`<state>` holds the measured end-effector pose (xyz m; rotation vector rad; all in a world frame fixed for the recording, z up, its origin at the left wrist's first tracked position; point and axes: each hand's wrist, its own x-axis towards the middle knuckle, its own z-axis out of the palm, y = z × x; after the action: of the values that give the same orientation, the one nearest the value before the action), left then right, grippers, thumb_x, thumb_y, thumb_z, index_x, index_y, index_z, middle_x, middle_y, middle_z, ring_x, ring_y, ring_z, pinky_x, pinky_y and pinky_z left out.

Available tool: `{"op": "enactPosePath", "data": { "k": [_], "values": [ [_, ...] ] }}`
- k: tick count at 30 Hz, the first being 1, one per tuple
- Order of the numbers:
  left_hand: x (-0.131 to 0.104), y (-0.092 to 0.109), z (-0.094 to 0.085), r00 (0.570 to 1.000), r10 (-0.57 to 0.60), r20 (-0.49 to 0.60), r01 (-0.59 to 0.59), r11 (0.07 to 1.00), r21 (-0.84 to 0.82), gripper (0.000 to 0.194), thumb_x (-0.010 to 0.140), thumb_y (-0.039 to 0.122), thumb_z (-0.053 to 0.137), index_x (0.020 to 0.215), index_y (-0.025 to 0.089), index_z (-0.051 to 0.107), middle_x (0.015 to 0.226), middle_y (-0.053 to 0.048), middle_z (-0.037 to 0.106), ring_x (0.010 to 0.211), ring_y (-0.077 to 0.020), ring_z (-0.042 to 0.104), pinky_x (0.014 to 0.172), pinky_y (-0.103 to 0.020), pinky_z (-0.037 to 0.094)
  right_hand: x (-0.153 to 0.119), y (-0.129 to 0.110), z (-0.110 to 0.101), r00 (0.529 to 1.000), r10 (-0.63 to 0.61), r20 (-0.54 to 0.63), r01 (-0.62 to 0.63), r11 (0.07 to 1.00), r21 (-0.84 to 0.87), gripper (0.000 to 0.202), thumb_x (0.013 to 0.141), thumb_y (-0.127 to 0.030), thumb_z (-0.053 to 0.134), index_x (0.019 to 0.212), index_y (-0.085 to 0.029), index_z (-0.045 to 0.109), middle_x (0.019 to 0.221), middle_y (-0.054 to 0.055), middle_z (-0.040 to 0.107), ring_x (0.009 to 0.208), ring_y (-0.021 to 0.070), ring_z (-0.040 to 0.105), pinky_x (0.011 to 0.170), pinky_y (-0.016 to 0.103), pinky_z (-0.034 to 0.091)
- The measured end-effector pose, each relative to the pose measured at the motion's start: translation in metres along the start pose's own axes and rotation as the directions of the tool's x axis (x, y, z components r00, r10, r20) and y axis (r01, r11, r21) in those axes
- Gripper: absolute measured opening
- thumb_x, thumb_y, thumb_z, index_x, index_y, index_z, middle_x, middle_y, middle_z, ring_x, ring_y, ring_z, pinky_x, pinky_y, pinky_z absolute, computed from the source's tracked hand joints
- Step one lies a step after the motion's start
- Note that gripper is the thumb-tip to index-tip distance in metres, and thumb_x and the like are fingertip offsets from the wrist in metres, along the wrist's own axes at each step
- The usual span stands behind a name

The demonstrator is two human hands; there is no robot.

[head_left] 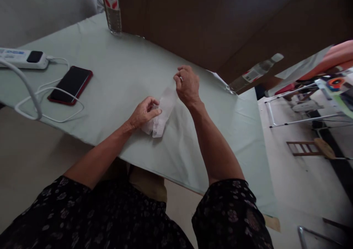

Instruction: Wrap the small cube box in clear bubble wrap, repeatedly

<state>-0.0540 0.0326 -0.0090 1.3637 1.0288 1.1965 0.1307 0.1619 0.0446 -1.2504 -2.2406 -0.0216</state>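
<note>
A thin, crumpled white piece (pixel 164 111), like tissue or fine cloth, lies on the pale green tablecloth near the table's front edge. My left hand (pixel 145 112) rests at its left side, thumb and curled fingers closed on it. Above the upper right end of the piece is my right hand (pixel 188 84), its fingers curled into a pinch. Whatever sits between those fingertips is too small to make out. The sheer upper end of the white piece reaches close to them; contact there cannot be told.
A phone (pixel 71 84) with a red edge and a white cable (pixel 41 91) lie left, beside a power strip (pixel 24 58). A clear bottle (pixel 113 12) stands at the back by a large brown panel (pixel 193 21); another bottle (pixel 255 72) is at right. Metal-framed stands (pixel 292 124) are beyond.
</note>
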Motion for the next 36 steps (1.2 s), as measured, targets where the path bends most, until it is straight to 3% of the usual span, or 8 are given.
{"op": "enactPosePath", "data": {
  "k": [7,12,15,18,21,25,30,36],
  "values": [
    [0.003,0.0,0.0,0.985,-0.163,-0.064,0.154,0.98,-0.13,0.045,0.063,0.032,0.063,0.105,0.016,0.061,0.103,-0.007,0.067,0.097,-0.0207,0.062,0.09,-0.037,0.049,-0.046,-0.027,-0.026,0.963,0.248,-0.104,-0.223,0.953,0.204,0.032,0.099,-0.049,0.048,0.089,-0.022,0.063,0.085,0.003,0.069,0.077,0.0169,0.061,0.078,0.033,0.048],
    [0.004,0.001,0.001,0.971,-0.233,-0.046,0.212,0.938,-0.276,0.049,0.06,0.028,0.06,0.106,0.014,0.065,0.1,-0.008,0.068,0.094,-0.0211,0.064,0.087,-0.036,0.052,-0.092,-0.069,-0.02,0.934,0.304,0.186,-0.337,0.924,0.181,0.04,0.084,-0.061,0.063,0.079,-0.022,0.062,0.073,0.002,0.067,0.066,0.0161,0.057,0.066,0.03,0.044],
    [0.004,0.0,0.0,0.97,-0.237,-0.06,0.212,0.937,-0.279,0.047,0.063,0.032,0.059,0.106,0.013,0.066,0.094,-0.008,0.067,0.088,-0.0201,0.063,0.079,-0.034,0.052,-0.097,-0.074,-0.002,0.907,0.336,0.254,-0.382,0.91,0.161,0.029,0.082,-0.049,0.066,0.076,-0.022,0.062,0.072,0.002,0.066,0.066,0.0171,0.057,0.068,0.031,0.044],
    [0.005,0.0,-0.002,0.973,-0.203,-0.106,0.183,0.967,-0.177,0.045,0.066,0.036,0.06,0.105,0.014,0.064,0.091,-0.006,0.065,0.081,-0.0186,0.061,0.075,-0.033,0.051,-0.097,-0.06,0.006,0.891,0.404,0.205,-0.452,0.824,0.341,0.02,0.084,-0.033,0.056,0.068,-0.022,0.059,0.067,0.0,0.063,0.065,0.0157,0.056,0.068,0.031,0.045],
    [0.004,0.001,-0.004,0.973,-0.062,-0.224,0.087,0.991,0.104,0.035,0.071,0.043,0.062,0.095,0.017,0.063,0.1,-0.007,0.065,0.093,-0.0212,0.061,0.087,-0.037,0.051,-0.102,-0.042,0.006,0.84,0.521,0.15,-0.493,0.618,0.612,0.018,0.082,-0.032,0.052,0.068,-0.022,0.058,0.066,-0.001,0.063,0.065,0.0144,0.056,0.067,0.029,0.048],
    [0.001,0.002,-0.004,0.968,0.113,-0.223,0.024,0.845,0.534,0.03,0.068,0.046,0.073,0.074,0.02,0.059,0.119,-0.009,0.062,0.117,-0.0282,0.055,0.107,-0.046,0.042,-0.112,-0.032,0.007,0.772,0.593,0.231,-0.536,0.411,0.738,0.018,0.078,-0.038,0.056,0.072,-0.021,0.057,0.068,-0.001,0.064,0.063,0.0135,0.057,0.064,0.028,0.049],
    [0.003,-0.001,-0.01,0.977,0.078,-0.198,0.05,0.82,0.57,0.006,0.074,0.023,0.062,0.069,0.021,0.058,0.108,-0.007,0.067,0.105,-0.0251,0.059,0.101,-0.044,0.045,-0.116,-0.026,0.012,0.788,0.597,0.151,-0.5,0.476,0.723,0.019,0.079,-0.04,0.057,0.074,-0.022,0.057,0.067,-0.002,0.06,0.062,0.0122,0.053,0.062,0.027,0.046],
    [0.006,-0.008,-0.029,0.883,0.156,-0.443,0.201,0.727,0.657,0.017,0.07,0.016,0.065,0.061,0.022,0.051,0.092,-0.007,0.061,0.107,-0.0305,0.052,0.1,-0.052,0.04,-0.119,-0.003,0.009,0.745,0.666,0.042,-0.591,0.63,0.503,0.018,0.076,-0.031,0.057,0.091,-0.021,0.057,0.058,-0.008,0.05,0.057,0.0131,0.049,0.061,0.028,0.042]
  ]
}}
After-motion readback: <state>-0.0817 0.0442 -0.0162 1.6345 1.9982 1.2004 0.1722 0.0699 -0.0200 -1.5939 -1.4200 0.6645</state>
